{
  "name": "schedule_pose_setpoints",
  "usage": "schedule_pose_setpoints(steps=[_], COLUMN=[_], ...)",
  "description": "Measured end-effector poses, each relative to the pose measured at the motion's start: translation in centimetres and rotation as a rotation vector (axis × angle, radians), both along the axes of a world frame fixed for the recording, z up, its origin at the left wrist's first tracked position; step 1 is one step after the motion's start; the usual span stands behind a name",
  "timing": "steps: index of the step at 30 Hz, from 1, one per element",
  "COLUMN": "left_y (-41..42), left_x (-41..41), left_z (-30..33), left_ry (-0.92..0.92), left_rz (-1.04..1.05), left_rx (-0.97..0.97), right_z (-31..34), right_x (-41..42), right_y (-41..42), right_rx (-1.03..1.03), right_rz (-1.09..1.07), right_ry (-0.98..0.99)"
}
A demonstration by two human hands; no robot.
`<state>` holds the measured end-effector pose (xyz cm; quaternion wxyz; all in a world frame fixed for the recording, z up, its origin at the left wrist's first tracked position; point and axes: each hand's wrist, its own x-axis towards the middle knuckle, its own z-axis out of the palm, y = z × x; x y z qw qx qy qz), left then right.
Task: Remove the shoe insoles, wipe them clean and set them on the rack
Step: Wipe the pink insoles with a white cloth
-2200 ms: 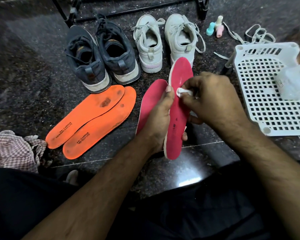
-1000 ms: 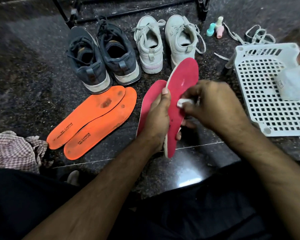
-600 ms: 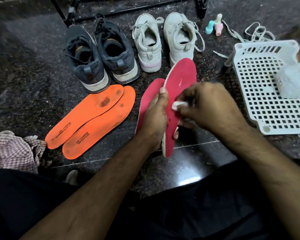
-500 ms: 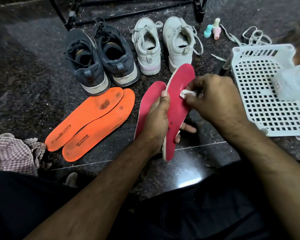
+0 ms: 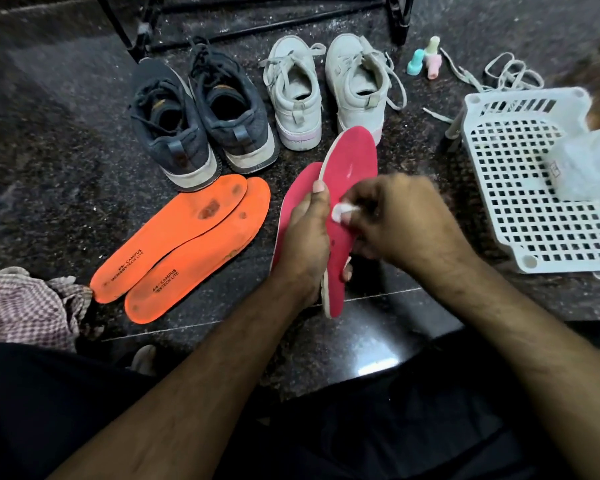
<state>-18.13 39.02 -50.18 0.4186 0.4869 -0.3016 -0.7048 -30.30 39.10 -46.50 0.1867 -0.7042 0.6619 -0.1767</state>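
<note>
My left hand (image 5: 307, 237) grips a pink insole (image 5: 352, 161) from behind, holding it tilted on its edge above the floor. My right hand (image 5: 395, 220) pinches a small white wad (image 5: 341, 211) and presses it on the insole's middle. A second pink insole (image 5: 297, 195) lies on the floor just left of the held one, partly hidden by my left hand. Two orange insoles (image 5: 187, 244) lie side by side further left. A white perforated rack (image 5: 534, 188) lies on the floor at the right.
A pair of dark blue shoes (image 5: 194, 116) and a pair of white shoes (image 5: 323, 88) stand at the back. Behind them are black metal frame legs (image 5: 257, 27). Small pastel bottles (image 5: 426, 60), loose laces (image 5: 499, 74), a checked cloth (image 5: 25, 306) and a white bag (image 5: 589, 168) on the rack.
My right hand has slid the white wad down the pink insole, from its upper part toward the middle. My left hand keeps the same hold on the insole.
</note>
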Motion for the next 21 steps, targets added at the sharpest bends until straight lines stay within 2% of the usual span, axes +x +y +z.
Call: schedule_pose_setpoints(steps=[3,10,15,18,21], left_y=[-0.3,0.0,-0.5,-0.8,-0.6], left_x=[0.1,0.1,0.2,0.2,0.3], left_z=[-0.3,0.5,-0.1,-0.2,0.1], left_ry=[0.003,0.021,0.060,0.093,0.025], left_rz=[0.064,-0.070,0.096,0.124,0.024], left_rx=[-0.005,-0.007,0.048,0.064,0.073], right_z=[-0.1,0.2,0.4,-0.2,-0.3], right_x=[1.1,-2.0,0.2,1.2,-0.2], right_y=[1.2,-1.6,1.0,2.2,0.5], right_rx=[0.039,-0.121,0.077,0.014,-0.063], right_rz=[0.125,-0.050,0.096,0.183,0.114], right_ry=[-0.043,-0.052,-0.139,-0.061,-0.021])
